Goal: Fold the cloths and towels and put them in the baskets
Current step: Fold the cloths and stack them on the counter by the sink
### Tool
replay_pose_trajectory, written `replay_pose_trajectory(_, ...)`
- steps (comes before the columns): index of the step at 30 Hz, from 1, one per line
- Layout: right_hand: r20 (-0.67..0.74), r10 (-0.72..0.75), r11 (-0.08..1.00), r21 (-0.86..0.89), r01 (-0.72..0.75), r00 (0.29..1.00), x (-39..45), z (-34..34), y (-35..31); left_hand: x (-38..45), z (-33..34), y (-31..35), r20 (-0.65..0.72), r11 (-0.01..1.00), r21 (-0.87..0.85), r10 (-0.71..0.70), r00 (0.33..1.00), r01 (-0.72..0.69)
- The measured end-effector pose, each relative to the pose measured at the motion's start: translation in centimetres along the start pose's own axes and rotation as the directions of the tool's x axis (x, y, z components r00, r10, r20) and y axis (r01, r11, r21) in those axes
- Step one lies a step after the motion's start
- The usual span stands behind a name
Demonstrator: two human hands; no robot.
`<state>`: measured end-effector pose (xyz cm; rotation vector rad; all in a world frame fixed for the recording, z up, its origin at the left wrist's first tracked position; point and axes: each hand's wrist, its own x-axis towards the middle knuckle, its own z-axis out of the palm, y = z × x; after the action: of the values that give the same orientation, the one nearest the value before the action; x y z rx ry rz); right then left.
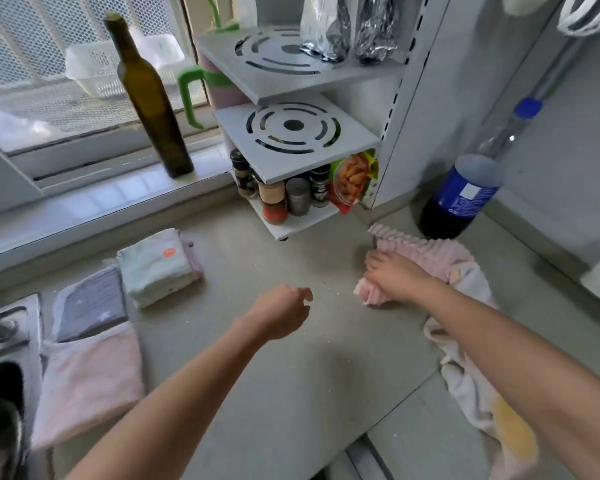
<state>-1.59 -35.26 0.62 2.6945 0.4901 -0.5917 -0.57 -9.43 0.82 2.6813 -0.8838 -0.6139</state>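
My right hand [394,277] grips a ribbed pink cloth [426,252] that lies bunched on the counter at the right. My left hand [281,311] hovers over the middle of the counter, fingers loosely curled, holding nothing. A folded pale cloth stack [156,268] sits at the left. Beside it lie a folded grey cloth [90,303] and a flat pink towel [90,379]. A cream and yellow towel [482,403] is crumpled under my right forearm. A white basket [94,69] stands outside the window, behind the mesh.
A grey tiered spice rack [291,140] with jars stands at the back. A dark glass bottle [149,98] is on the window sill. A cola bottle [465,192] stands at the right back. The sink [4,348] is at the left edge.
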Motion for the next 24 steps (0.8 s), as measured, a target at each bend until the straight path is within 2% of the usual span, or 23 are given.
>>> replay_pose_trajectory(2, -0.021, -0.001, 0.997, -0.083, 0.0, 1.0, 0.4, 0.4, 0.4, -0.3, 0.4, 0.0, -0.005, 0.999, -0.036, -0.016, 1.0, 0.016)
replay_pose_trajectory(6, -0.036, 0.043, 0.999, -0.029, -0.044, 0.998, 0.5, 0.5, 0.7, -1.2, 0.4, -0.5, -0.046, 0.994, -0.102, -0.048, 0.998, 0.044)
replay_pose_trajectory(7, -0.067, 0.037, 0.999, 0.042, -0.034, 0.997, 0.6, 0.5, 0.7, -1.5, 0.2, -0.6, -0.064, 0.991, -0.126, -0.049, 0.997, 0.04)
replay_pose_trajectory(9, -0.176, 0.063, 0.956, 0.292, -0.008, 0.982, 0.2, -0.5, 0.1, -2.0, -0.2, -0.9, -0.101, 0.974, -0.226, -0.036, 0.994, 0.013)
replay_pose_trajectory(11, -0.244, 0.101, 0.823, 0.565, 0.056, 0.964, -0.4, -2.4, -1.1, -2.8, -1.1, -1.2, -0.124, 0.912, -0.41, -0.024, 0.992, -0.029)
replay_pose_trajectory(13, -0.33, 0.105, 0.689, 0.704, 0.171, 0.938, -1.4, -5.4, -2.8, -3.7, -2.4, -1.3, -0.142, 0.812, -0.576, 0.012, 0.99, -0.093)
replay_pose_trajectory(15, -0.412, 0.081, 0.624, 0.731, 0.276, 0.908, -2.6, -8.5, -4.5, -4.5, -4.0, -1.5, -0.155, 0.742, -0.655, 0.053, 0.987, -0.143)
replay_pose_trajectory(18, -0.493, 0.093, 0.566, 0.741, 0.361, 0.865, -3.7, -11.9, -6.6, -5.7, -6.0, -1.3, -0.177, 0.694, -0.691, 0.11, 0.978, -0.203)
replay_pose_trajectory(22, -0.563, 0.207, 0.484, 0.769, 0.417, 0.8, -4.3, -14.7, -8.7, -8.0, -7.9, -1.2, -0.21, 0.603, -0.773, 0.046, 0.977, -0.195)
replay_pose_trajectory(24, -0.582, 0.258, 0.464, 0.775, 0.43, 0.771, -4.6, -15.7, -9.7, -9.2, -8.8, -1.5, -0.29, 0.58, -0.783, -0.019, 0.957, -0.226)
